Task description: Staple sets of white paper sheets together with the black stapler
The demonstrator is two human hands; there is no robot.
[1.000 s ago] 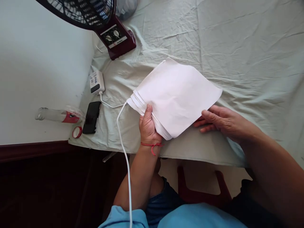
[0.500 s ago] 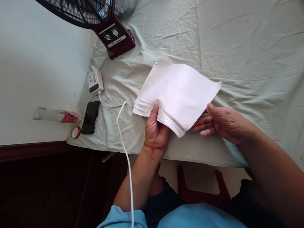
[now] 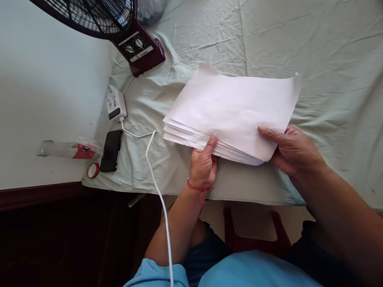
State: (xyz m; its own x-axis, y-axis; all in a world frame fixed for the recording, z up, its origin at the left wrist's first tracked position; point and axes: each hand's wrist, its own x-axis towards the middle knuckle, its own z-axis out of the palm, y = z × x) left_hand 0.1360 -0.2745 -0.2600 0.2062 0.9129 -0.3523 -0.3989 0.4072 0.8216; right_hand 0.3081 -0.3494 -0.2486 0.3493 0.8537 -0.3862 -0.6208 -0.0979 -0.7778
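Turned the stack of white paper (image 3: 230,105) and shifted it rightward since the earlier frames, and brought the right hand (image 3: 299,153) from the stack's edge to a grip with the thumb on top. Reading the stack's middle as the clock's hub, pinching it with that hand at 4 o'clock, with the other fingers tucked underneath; cannot tell whether spread or together there. Pinching likewise with the left hand (image 3: 202,167) at 7 o'clock, with the thumb over the stepped lower edges and the remaining fingers mostly hidden below. Wearing a red string (image 3: 199,188) around the left wrist. Holding the stack over a pale cloth (image 3: 329,59), near mid-view, with a curled corner toward 2.

Farther out, showing a white cable (image 3: 148,155) at 8, running from a white box (image 3: 116,105) at 9 and across the left forearm. Between 8 and 9, showing a black phone (image 3: 110,150), a red-edged ring (image 3: 96,170) just beside it, and a red-labelled glass bottle (image 3: 62,149) farther off. At 10, showing a dark-red fan (image 3: 146,63); at half past 5, beyond the table edge, a red stool (image 3: 257,243).
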